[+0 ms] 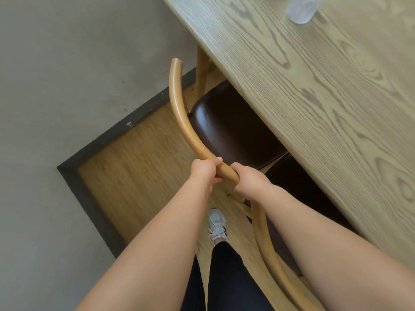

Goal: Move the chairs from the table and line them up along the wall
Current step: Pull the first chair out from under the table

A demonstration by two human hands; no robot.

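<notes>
A wooden chair (179, 108) with a curved tan back rail and a dark brown padded seat (229, 129) stands tucked under the long wooden table (314, 97). My left hand (205, 171) and my right hand (249, 179) both grip the back rail, close together near its right end. Beside it on the right stands a second chair (267, 250) with a tan rail and a dark seat, partly hidden under the table and behind my right forearm.
A grey wall (67, 63) with a dark baseboard (107, 135) runs along the left and turns a corner. Wood floor (139, 171) lies between wall and chairs. A clear plastic bottle (302, 9) stands on the table. My legs and a white shoe (216, 224) are below.
</notes>
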